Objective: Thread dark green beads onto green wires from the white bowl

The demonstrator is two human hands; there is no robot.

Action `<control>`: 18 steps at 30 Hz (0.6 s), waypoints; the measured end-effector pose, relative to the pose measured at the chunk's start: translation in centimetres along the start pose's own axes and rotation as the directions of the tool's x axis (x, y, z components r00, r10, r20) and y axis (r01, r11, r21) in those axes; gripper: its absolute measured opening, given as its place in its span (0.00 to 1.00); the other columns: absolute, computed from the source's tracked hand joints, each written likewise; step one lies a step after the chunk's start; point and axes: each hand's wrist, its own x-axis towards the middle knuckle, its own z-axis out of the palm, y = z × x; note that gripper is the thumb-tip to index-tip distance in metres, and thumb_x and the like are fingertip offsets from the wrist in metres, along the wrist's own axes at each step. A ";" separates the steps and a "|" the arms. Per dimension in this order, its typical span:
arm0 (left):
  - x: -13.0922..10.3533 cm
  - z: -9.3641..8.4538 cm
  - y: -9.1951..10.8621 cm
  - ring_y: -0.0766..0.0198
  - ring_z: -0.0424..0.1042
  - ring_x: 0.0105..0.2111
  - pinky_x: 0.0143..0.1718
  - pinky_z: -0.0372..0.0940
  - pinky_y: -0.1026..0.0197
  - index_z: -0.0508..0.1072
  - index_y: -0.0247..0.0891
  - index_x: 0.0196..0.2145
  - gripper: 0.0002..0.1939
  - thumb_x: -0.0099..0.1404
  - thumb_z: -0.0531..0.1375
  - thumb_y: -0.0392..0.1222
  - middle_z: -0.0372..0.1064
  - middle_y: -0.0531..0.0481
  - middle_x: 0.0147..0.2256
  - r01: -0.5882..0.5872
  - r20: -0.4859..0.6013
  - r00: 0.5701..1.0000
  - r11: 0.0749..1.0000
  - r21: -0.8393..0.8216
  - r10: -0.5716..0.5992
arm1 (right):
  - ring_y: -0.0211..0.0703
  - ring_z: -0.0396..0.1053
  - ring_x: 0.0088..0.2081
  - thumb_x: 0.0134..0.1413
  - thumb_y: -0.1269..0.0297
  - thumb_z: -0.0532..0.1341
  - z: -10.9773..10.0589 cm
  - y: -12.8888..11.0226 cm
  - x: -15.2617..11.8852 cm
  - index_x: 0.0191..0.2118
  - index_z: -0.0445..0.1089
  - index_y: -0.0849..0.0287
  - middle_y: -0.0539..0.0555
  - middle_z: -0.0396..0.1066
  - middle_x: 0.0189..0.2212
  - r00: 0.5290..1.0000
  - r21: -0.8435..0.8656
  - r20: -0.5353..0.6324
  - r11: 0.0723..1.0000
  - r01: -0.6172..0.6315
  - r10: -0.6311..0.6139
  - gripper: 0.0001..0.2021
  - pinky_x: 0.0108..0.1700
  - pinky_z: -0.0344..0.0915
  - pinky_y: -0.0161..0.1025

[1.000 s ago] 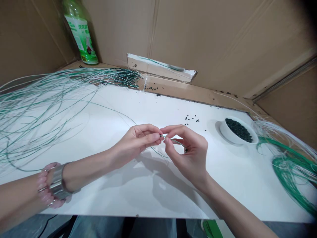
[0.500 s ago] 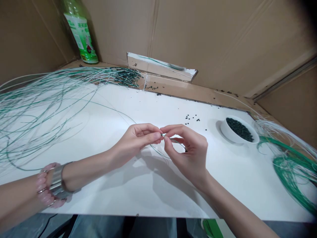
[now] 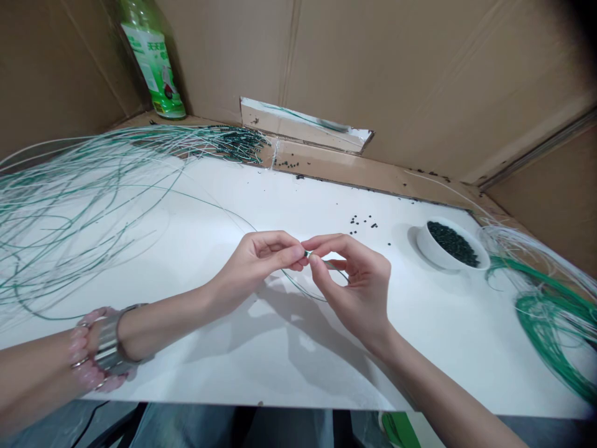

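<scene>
Over the middle of the white tabletop, my left hand [image 3: 261, 256] and my right hand [image 3: 357, 274] meet fingertip to fingertip. A tiny dark bead [image 3: 306, 254] shows at the tip of my left thumb, which pinches against the forefinger. Between thumb and forefinger my right hand pinches a thin green cord [image 3: 298, 285]. Part of that cord loops below the fingers, and part runs under the right palm. Fingertips hide whether the cord passes through the bead.
Long green and white cords [image 3: 93, 205] spread across the left, their beaded ends [image 3: 242, 144] at the back. A white bowl [image 3: 422, 242] of dark beads stands right, beside coiled green cord [image 3: 536, 330]. Loose beads [image 3: 361, 223] lie mid-table. A green bottle [image 3: 156, 68] stands against the cardboard wall [image 3: 373, 68].
The hands stay almost in place, still pinched together. The dark bead between the fingertips shows a little more clearly now, and the cord loop below has shifted slightly.
</scene>
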 end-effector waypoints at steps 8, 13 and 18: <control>-0.4 0.5 0.4 0.66 0.73 0.32 0.36 0.68 0.66 0.77 0.37 0.30 0.05 0.56 0.66 0.40 0.75 0.51 0.31 -0.138 -0.103 0.982 0.975 0.173 0.157 | 0.34 0.73 0.33 0.51 0.72 0.61 0.2 -0.2 0.5 0.26 0.67 0.58 0.49 0.75 0.32 0.986 0.178 0.040 0.970 -0.166 0.162 0.05 0.28 0.71 0.29; -0.5 0.4 0.5 0.66 0.73 0.30 0.33 0.68 0.67 0.77 0.37 0.28 0.03 0.55 0.66 0.40 0.75 0.51 0.29 -0.194 -0.129 0.963 0.940 0.282 0.237 | 0.35 0.73 0.34 0.52 0.70 0.62 0.2 -0.1 0.3 0.27 0.68 0.58 0.50 0.74 0.33 0.984 0.203 0.052 0.962 -0.180 0.173 0.04 0.29 0.71 0.29; -0.5 0.3 0.5 0.68 0.71 0.28 0.30 0.66 0.68 0.77 0.38 0.27 0.03 0.57 0.64 0.39 0.74 0.52 0.27 -0.237 -0.117 0.949 0.907 0.347 0.293 | 0.36 0.73 0.34 0.52 0.70 0.61 0.3 0.0 0.1 0.28 0.69 0.57 0.51 0.74 0.34 0.987 0.202 0.036 0.966 -0.161 0.157 0.03 0.29 0.71 0.30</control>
